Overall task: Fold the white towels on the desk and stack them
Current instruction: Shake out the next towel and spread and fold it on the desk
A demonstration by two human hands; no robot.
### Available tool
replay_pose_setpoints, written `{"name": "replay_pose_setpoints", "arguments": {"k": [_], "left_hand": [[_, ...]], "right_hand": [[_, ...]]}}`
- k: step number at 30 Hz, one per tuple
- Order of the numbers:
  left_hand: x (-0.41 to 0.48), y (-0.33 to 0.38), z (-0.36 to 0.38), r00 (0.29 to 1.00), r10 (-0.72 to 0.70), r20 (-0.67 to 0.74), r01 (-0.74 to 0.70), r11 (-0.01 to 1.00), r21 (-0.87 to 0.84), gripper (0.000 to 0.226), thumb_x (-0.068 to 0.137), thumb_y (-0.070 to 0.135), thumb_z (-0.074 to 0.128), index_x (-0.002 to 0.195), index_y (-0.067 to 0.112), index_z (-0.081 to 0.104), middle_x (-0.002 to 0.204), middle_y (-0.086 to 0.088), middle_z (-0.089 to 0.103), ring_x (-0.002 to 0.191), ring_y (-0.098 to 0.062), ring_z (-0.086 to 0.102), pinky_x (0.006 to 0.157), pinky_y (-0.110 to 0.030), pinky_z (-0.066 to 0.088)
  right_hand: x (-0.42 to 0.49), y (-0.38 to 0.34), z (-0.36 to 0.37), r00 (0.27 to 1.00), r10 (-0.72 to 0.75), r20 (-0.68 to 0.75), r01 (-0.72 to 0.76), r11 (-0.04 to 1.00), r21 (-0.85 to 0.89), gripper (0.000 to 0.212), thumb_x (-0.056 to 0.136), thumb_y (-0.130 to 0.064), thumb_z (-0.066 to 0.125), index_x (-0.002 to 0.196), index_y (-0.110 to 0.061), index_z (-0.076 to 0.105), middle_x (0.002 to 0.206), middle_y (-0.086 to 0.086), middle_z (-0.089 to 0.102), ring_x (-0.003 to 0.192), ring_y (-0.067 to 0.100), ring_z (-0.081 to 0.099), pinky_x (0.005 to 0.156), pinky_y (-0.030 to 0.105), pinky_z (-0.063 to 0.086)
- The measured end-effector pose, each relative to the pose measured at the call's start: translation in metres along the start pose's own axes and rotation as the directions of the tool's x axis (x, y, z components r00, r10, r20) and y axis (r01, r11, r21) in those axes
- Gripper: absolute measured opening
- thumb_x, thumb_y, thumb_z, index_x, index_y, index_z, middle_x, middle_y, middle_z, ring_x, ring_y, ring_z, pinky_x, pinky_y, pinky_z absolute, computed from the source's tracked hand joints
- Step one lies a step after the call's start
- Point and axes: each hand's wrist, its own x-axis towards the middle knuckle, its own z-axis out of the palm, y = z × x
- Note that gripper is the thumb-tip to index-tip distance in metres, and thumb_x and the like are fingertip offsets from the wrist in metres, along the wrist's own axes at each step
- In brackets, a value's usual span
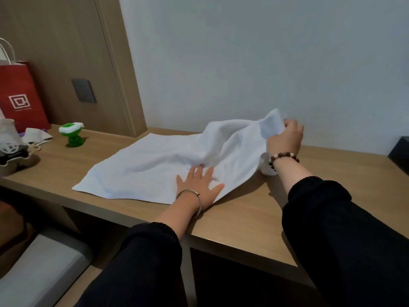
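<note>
- The right hand (285,138) has its grip clamped on the far right corner of the white towel (155,165). Fingers and thumb pinch the cloth and hold that corner up off the bench (243,218), close to the pale wall.
- A beaded bracelet (283,158) of brown and cream beads circles the right wrist, and a black sleeve covers the forearm behind it.
- The left hand (200,185) makes no grip at all. It lies flat with fingers spread, palm down on the towel's near right part.
- A thin metal bangle (192,196) sits on the left wrist, which also comes out of a black sleeve.
- The towel is spread over the middle of the bench. Its left half lies flat and its right half rises in loose folds towards the lifted corner.
- Just beside the right wrist, a small white thing (266,168) peeks out from behind the towel. I cannot tell what it is.
- Further left on the bench stands a green plastic gadget (72,134) with a white top.
- At the far left are a white face mask (36,135), a clear container (10,147) and a red paper bag (20,94) with white handles.
- A dark wall plate (83,90) is set in the wooden panel behind them.
- A dark box (400,151) sits at the right edge of the bench.
- A grey cushion (39,269) lies below the bench at near left.
</note>
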Motion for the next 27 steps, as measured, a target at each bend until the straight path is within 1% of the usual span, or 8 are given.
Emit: {"name": "replay_pose_setpoints", "arguments": {"k": [3,6,10,13,17,20,24,27], "left_hand": [[0.000,0.000,0.001,1.000,-0.001,0.006,0.001,1.000,0.006,0.068,0.089,0.066,0.018,0.149,0.040,-0.001,0.159,0.007,-0.010,0.146,-0.020,-0.009,0.112,-0.058,0.001],[0.000,0.001,-0.001,1.000,-0.002,0.010,0.002,1.000,0.020,0.066,0.090,0.064,0.019,0.149,0.039,0.002,0.159,0.006,-0.008,0.146,-0.020,-0.009,0.112,-0.058,0.001],[-0.001,0.003,-0.001,0.999,-0.019,-0.038,0.018,1.000,-0.023,0.060,0.090,0.060,0.020,0.146,0.037,0.020,0.158,0.007,0.007,0.145,-0.019,0.000,0.112,-0.056,0.004],[-0.001,0.001,-0.004,0.995,-0.024,-0.097,0.019,0.999,-0.048,0.052,0.092,0.055,0.029,0.139,0.034,0.033,0.152,0.006,0.025,0.140,-0.018,0.017,0.111,-0.054,0.015],[0.001,-0.007,-0.017,0.998,0.006,-0.062,-0.008,1.000,-0.028,0.045,0.092,0.052,0.041,0.132,0.031,0.040,0.140,0.001,0.042,0.127,-0.024,0.037,0.103,-0.048,0.029],[0.003,-0.009,-0.030,0.992,-0.104,-0.072,0.099,0.992,-0.082,0.050,0.097,0.045,0.030,0.145,0.036,0.021,0.129,-0.008,0.053,0.116,-0.030,0.049,0.099,-0.048,0.037],[0.003,-0.005,-0.041,0.977,-0.183,-0.109,0.152,0.958,-0.244,0.049,0.098,0.045,0.028,0.135,0.018,0.047,0.120,-0.012,0.057,0.110,-0.032,0.052,0.096,-0.042,0.042],[-0.005,0.018,-0.035,0.968,0.007,-0.251,-0.101,0.926,-0.364,0.043,0.096,0.044,0.039,0.121,0.016,0.060,0.129,-0.012,0.048,0.122,-0.028,0.042,0.102,-0.037,0.035]], "right_hand": [[-0.007,0.014,0.009,0.943,-0.063,0.328,0.255,0.769,-0.586,0.043,0.082,-0.011,0.055,0.124,-0.012,0.047,0.143,0.013,0.028,0.129,0.033,0.030,0.105,0.048,0.027],[-0.022,0.023,0.017,0.852,-0.233,0.469,0.483,0.695,-0.533,0.058,0.080,-0.011,0.052,0.134,-0.018,0.033,0.145,0.011,0.032,0.131,0.029,0.032,0.112,0.052,0.021],[-0.032,0.026,0.013,0.666,-0.262,0.698,0.712,0.501,-0.492,0.028,0.089,-0.017,0.037,0.113,-0.018,0.051,0.115,0.007,0.055,0.104,0.025,0.052,0.096,0.040,0.037],[-0.033,0.009,0.000,0.624,-0.163,0.764,0.645,0.660,-0.385,0.027,0.089,-0.021,0.034,0.071,-0.015,0.052,0.079,0.007,0.061,0.064,0.020,0.052,0.055,0.028,0.034],[-0.025,0.001,-0.010,0.566,-0.002,0.824,0.110,0.991,-0.074,0.037,0.085,-0.024,0.037,0.062,-0.005,0.060,0.056,0.010,0.065,0.045,0.025,0.056,0.052,0.026,0.045],[-0.011,0.016,-0.014,0.813,-0.051,0.580,0.197,0.961,-0.193,0.031,0.089,-0.012,0.040,0.060,-0.008,0.049,0.055,0.008,0.051,0.058,0.025,0.049,0.054,0.027,0.039],[-0.011,0.037,-0.021,0.606,0.196,0.771,0.394,0.768,-0.505,0.049,0.097,-0.039,0.042,0.057,-0.009,0.041,0.055,0.004,0.042,0.053,0.021,0.040,0.052,0.026,0.030],[-0.014,0.034,-0.023,0.527,0.208,0.824,0.445,0.759,-0.476,0.053,0.095,-0.045,0.045,0.055,-0.011,0.036,0.052,0.003,0.037,0.048,0.018,0.031,0.048,0.026,0.024]]}}
